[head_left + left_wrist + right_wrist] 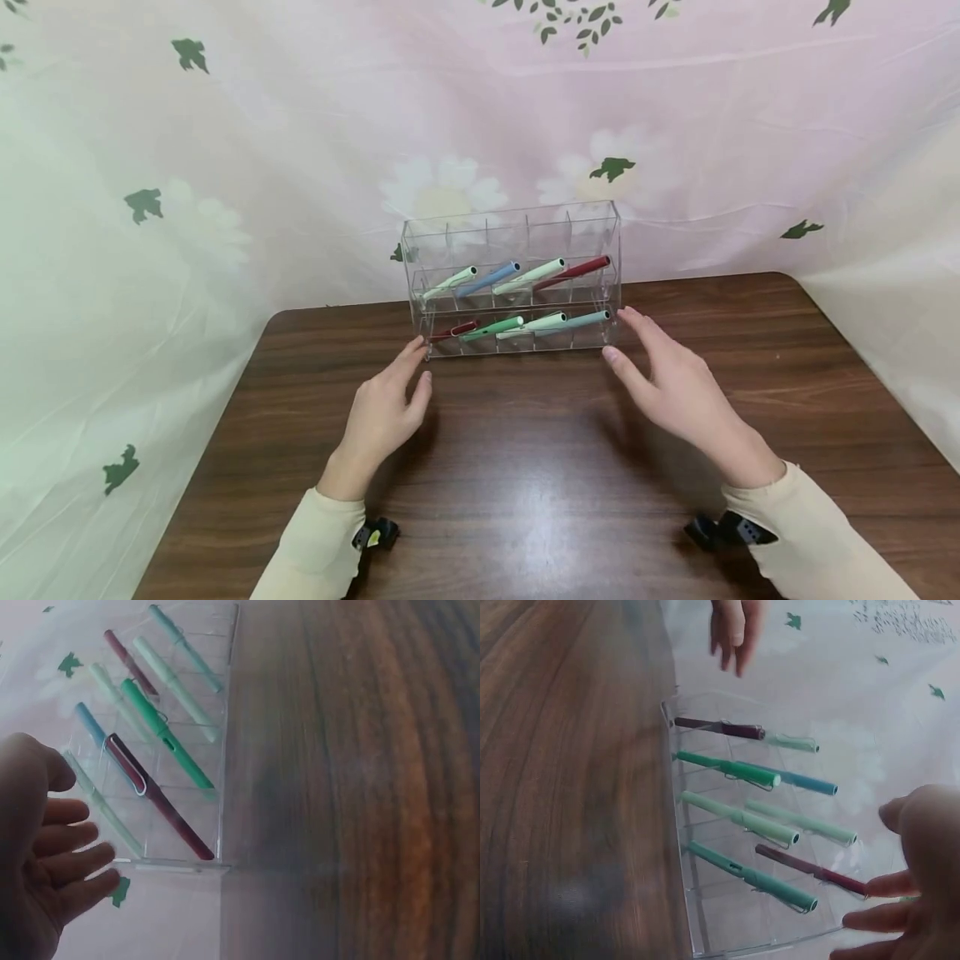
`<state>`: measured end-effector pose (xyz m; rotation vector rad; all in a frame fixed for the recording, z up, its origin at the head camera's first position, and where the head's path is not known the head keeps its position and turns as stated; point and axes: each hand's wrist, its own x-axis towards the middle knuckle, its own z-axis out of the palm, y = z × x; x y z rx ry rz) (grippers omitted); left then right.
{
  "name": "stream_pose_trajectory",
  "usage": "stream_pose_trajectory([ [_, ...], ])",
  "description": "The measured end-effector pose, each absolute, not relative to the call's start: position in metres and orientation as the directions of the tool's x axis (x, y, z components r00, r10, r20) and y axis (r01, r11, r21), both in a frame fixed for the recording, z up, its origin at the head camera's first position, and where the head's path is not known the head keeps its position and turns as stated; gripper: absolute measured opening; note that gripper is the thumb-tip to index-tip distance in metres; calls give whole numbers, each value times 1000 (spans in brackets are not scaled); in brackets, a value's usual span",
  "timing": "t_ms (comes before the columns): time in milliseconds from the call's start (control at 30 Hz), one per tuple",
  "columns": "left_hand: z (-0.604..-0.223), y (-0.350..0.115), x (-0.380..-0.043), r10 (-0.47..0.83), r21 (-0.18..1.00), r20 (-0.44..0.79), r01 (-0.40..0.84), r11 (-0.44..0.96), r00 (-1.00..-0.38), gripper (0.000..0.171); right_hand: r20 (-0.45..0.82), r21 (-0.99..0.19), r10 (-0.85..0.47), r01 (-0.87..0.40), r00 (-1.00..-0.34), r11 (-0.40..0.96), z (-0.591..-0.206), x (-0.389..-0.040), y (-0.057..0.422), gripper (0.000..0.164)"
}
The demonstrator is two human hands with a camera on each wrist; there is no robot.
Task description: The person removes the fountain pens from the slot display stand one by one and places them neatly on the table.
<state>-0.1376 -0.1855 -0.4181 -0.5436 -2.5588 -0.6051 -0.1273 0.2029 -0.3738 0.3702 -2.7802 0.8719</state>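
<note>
A clear acrylic pen rack [517, 218] with tiered compartments stands at the back of the table, bearing several capped pens that lean in its slots. Its middle tier has a pale green pen [450, 283], a blue pen [489, 279], another pale green one and a dark red pen [573, 272]. Along the front tier lean a dark red pen with a clip [157, 796], a green pen [491, 328], a pale green pen and a teal pen [754, 877]. My left hand [385, 408] is beside the rack's left end, fingers extended. At the right end is my right hand [675, 383], fingers extended, holding nothing.
The brown wood-grain table [517, 467] runs back to a pale floral cloth [315, 125] hanging behind and at both sides. Dark wrist devices [375, 533] are strapped at both of my cream sleeves [311, 546]. The rack's top tier shows no pens.
</note>
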Motion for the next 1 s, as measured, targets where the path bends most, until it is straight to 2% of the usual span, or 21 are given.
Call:
stream_pose_trajectory([
  [133, -419, -189, -144, 215, 395, 572, 496, 774, -791, 21, 345, -661, -83, -305, -935, 685, -374, -137, 206, 45],
  [300, -419, -195, -151, 128, 474, 605, 484, 735, -786, 15, 323, -782, -34, -287, -946, 553, -373, -150, 211, 33],
  [500, -418, -201, -164, 44, 577, 578, 446, 684, -815, 19, 301, -803, -65, -290, -951, 522, -375, -161, 212, 30],
  [733, -415, -202, -182, -3, 682, 487, 378, 626, -874, 33, 264, -832, -87, -273, -960, 484, -382, -172, 213, 34],
  [1000, -415, -200, -198, -39, 730, 370, 264, 631, -928, 43, 273, -833, -130, -302, -953, 464, -393, -183, 209, 38],
])
